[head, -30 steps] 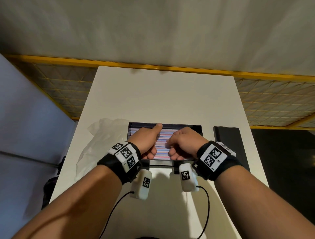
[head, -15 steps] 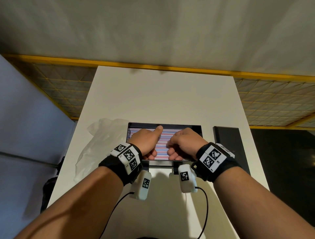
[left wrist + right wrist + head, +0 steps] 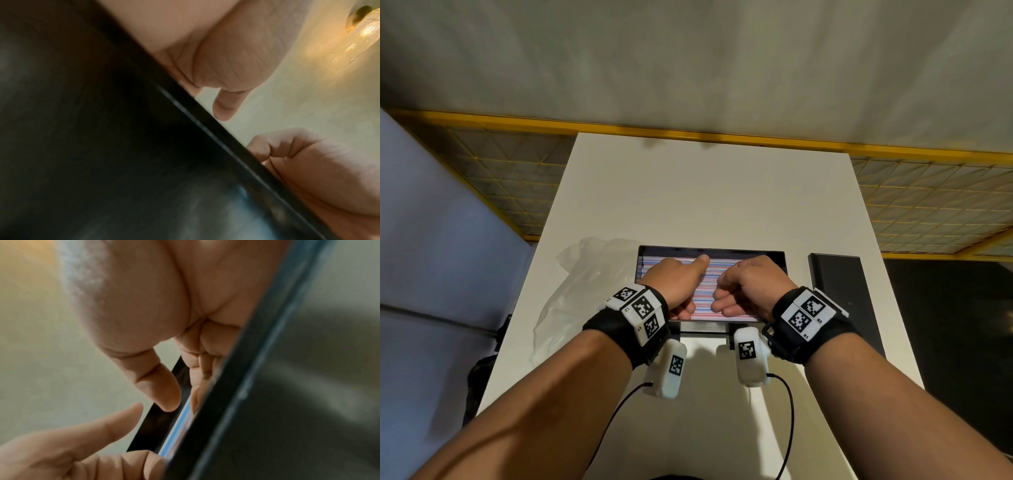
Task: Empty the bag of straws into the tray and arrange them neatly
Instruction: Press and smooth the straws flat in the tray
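Observation:
Striped pink, blue and white straws lie side by side, left to right, in a black tray on the white table. Both hands rest on the straws inside the tray. My left hand has its fingers curled under and one digit stretched forward. My right hand is curled, knuckles up, close beside the left. The right wrist view shows the right thumb pointing down at a blue-striped straw behind the tray's rim. No straw is lifted. The empty clear bag lies crumpled left of the tray.
A flat black slab lies on the table right of the tray. The table runs bare beyond the tray to its far edge. Cables trail from the wrist units toward the near edge. The floor drops away on both sides.
Almost nothing has moved. Both hands stay on the straws, and the wrists have shifted slightly toward the near edge.

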A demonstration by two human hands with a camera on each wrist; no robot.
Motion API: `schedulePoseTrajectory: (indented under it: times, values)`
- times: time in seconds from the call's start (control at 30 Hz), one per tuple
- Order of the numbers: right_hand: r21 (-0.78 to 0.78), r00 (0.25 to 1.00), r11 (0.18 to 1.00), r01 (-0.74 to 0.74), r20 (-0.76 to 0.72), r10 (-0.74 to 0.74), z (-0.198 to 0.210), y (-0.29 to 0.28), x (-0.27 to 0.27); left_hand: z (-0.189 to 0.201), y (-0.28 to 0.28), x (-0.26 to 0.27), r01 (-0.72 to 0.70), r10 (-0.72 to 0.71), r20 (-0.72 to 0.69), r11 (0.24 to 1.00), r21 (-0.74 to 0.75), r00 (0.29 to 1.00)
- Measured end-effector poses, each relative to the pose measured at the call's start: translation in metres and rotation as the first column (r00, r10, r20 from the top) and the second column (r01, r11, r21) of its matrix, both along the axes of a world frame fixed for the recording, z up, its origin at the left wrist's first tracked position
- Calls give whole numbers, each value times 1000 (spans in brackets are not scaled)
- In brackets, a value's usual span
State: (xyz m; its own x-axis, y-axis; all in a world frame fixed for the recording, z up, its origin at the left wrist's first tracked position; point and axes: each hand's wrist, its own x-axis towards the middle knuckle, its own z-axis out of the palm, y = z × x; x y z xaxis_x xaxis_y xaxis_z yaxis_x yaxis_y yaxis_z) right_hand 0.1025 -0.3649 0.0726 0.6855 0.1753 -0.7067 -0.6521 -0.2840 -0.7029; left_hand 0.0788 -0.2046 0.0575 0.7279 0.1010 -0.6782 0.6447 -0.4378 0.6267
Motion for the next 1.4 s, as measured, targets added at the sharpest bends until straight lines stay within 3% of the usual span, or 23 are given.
schedulePoseTrajectory:
  times: [0.33, 1.1, 1.4]
  values:
    - [121, 993, 985, 119, -31, -117, 4, 4, 0, 6, 2, 3, -113, 110, -33, 987, -114, 993]
    - [157, 980, 968, 198, -39, -195, -2, 6, 2, 5, 1, 3, -110, 105, -42, 987, -117, 994]
    - [141, 988, 978, 157, -26, -154, 4, 6, 0, 13, 1, 0, -87, 84, -33, 990, -108, 996]
